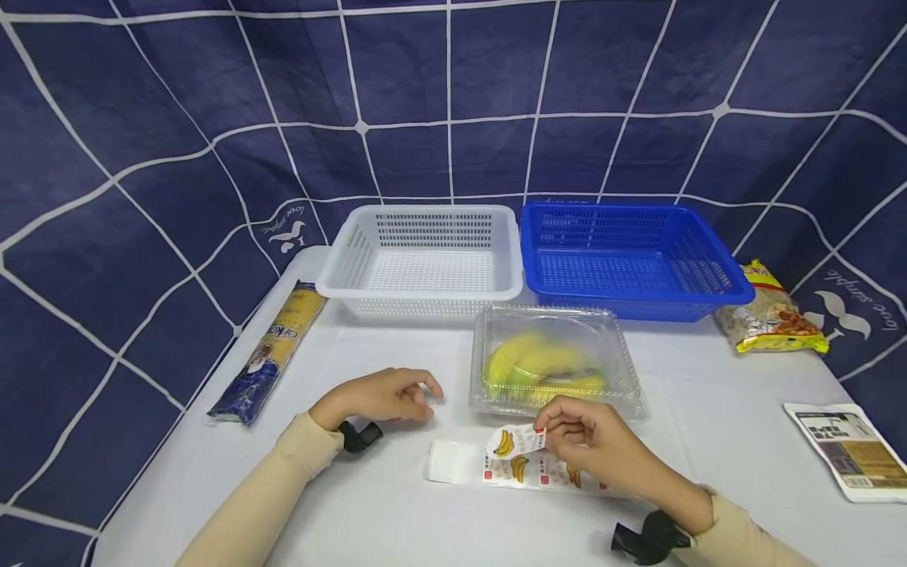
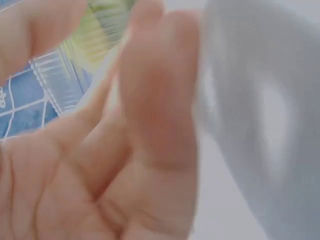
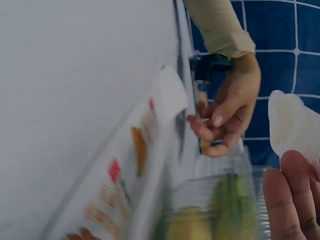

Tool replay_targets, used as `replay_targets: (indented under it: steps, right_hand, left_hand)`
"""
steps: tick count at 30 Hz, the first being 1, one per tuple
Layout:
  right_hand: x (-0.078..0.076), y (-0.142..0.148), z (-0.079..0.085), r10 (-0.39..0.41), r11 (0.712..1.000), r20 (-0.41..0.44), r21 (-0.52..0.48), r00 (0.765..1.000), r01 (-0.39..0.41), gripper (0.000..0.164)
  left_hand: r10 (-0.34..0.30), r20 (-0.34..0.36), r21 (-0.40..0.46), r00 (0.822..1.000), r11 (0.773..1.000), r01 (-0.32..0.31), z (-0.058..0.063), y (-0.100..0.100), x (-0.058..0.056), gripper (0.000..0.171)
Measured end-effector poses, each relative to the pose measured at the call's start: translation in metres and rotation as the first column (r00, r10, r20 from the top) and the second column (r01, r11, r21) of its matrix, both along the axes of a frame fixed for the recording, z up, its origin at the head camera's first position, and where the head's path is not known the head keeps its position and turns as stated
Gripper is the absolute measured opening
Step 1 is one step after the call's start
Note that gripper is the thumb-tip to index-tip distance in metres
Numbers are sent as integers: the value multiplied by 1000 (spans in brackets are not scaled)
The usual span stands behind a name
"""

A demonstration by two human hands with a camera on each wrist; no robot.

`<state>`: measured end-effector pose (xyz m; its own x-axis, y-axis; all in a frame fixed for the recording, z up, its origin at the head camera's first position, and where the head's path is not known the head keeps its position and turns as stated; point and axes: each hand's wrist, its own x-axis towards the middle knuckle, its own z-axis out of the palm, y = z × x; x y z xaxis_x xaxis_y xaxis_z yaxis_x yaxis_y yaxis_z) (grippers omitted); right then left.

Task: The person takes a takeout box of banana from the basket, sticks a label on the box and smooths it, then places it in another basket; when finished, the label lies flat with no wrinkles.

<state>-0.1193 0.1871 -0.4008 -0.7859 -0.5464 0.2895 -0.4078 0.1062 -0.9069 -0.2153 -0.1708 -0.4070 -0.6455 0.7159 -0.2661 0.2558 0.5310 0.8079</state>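
Observation:
My right hand (image 1: 598, 441) pinches a banana sticker (image 1: 512, 442) by its right end, just above a strip of banana stickers (image 1: 531, 470) lying on the table. In the right wrist view the peeled sticker (image 3: 292, 125) shows its pale back beside my fingertips. To the left, my left hand (image 1: 386, 395) hovers low with loosely bent fingers and holds nothing; its palm fills much of the left wrist view. Behind the strip sits a closed clear plastic box (image 1: 623, 370) with bananas (image 1: 542, 364) inside.
A white basket (image 1: 418, 303) and a blue basket (image 1: 631, 303) stand side by side at the back. A pasta pack (image 1: 272, 346) lies at left. On the right are a yellow-edged food bag (image 1: 768, 315) and a white-and-brown pouch (image 1: 853, 453).

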Motion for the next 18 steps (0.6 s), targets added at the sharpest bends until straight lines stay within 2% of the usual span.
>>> replay_targets:
  steps: [4,9,14,18]
  right_hand:
    - [-3,7,13,-60,998,-62,16,996,61,31]
    - [-12,14,22,-141,990,-126,-10,982,141,18]
    - [-22,17,25,-221,975,-97,-30,970,219,13]
    - [-27,19,26,-268,963,-43,-42,963,266,19]
  left_hand:
    - [81,-29,139,996,987,-76,-5,7,-13,43]
    - [199,-24,246,980,951,-187,-12,20,-22,56]
    - [251,9,345,968,908,-238,-17,33,-28,65]
    - [254,24,374,967,895,-244,-18,43,-32,71]
